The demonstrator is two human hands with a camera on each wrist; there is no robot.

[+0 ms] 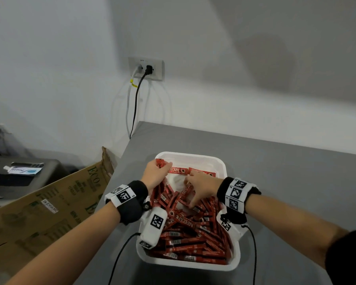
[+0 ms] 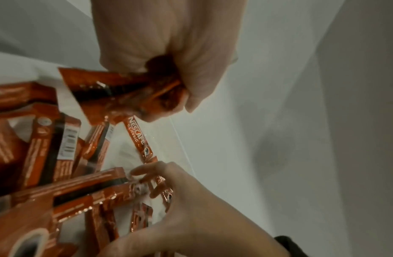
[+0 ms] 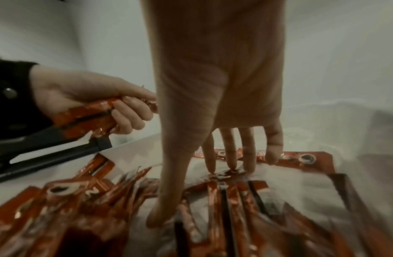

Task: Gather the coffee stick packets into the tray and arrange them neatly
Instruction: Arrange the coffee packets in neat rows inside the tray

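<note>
A white tray [image 1: 190, 154] on the grey table holds a loose heap of several red coffee stick packets [image 1: 193, 239]. Two packets [image 1: 176, 170] lie crosswise near its far end. My left hand [image 1: 155, 173] is over the tray's far left corner and grips a bundle of packets [image 1: 160, 163]; the left wrist view shows the fingers [image 2: 169, 60] curled round the bundle [image 2: 116, 90]. My right hand [image 1: 201, 186] is spread over the middle of the tray. Its straight fingertips [image 3: 232, 163] touch packets and the thumb presses into the heap.
An open cardboard box [image 1: 49, 202] stands against the table's left side. Behind it sits a dark bin [image 1: 23, 171] with a pouch on top. A wall socket [image 1: 146, 68] with two cables is behind the table [image 1: 286, 182]. Wrist camera cables trail towards me.
</note>
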